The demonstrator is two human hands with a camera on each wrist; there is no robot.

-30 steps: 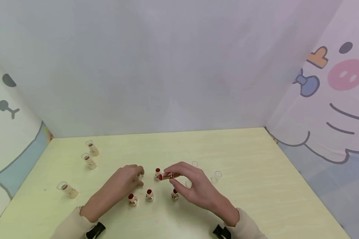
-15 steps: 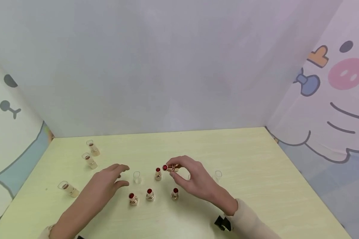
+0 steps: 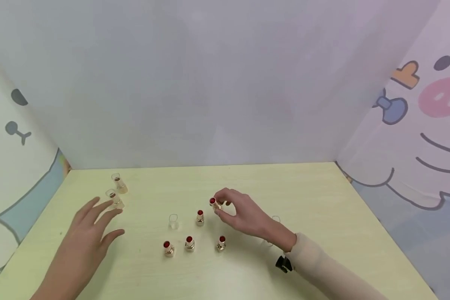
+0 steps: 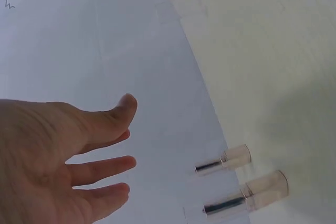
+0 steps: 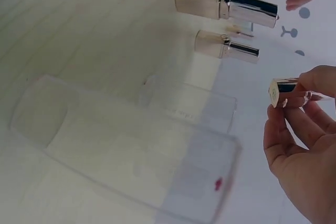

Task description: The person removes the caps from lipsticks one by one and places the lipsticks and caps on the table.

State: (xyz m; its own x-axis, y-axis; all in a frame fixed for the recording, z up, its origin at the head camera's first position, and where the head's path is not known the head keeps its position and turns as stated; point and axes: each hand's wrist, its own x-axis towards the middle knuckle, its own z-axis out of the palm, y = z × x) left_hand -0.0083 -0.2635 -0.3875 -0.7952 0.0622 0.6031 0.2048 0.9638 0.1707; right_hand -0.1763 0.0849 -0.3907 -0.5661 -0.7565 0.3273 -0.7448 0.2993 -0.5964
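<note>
My right hand pinches an uncapped lipstick between thumb and fingers, its red tip toward the left. The right wrist view shows the gold base end of that lipstick. Over the left side of the table, my left hand has its fingers spread and holds nothing. Its fingertips overlap a lipstick under a clear cap in the head view; another capped lipstick stands behind. Uncapped red lipsticks stand mid-table, among them a rear lipstick and a left lipstick.
A loose clear cap stands left of the rear lipstick. Another clear cap shows behind my right wrist. In the right wrist view a large clear cap fills the foreground. A grey-white backdrop rises behind the table.
My left hand has let go of the clear cap and swung left, spreading its fingers and covering the nearest capped lipstick. My right hand has moved slightly back and up with the lipstick.
</note>
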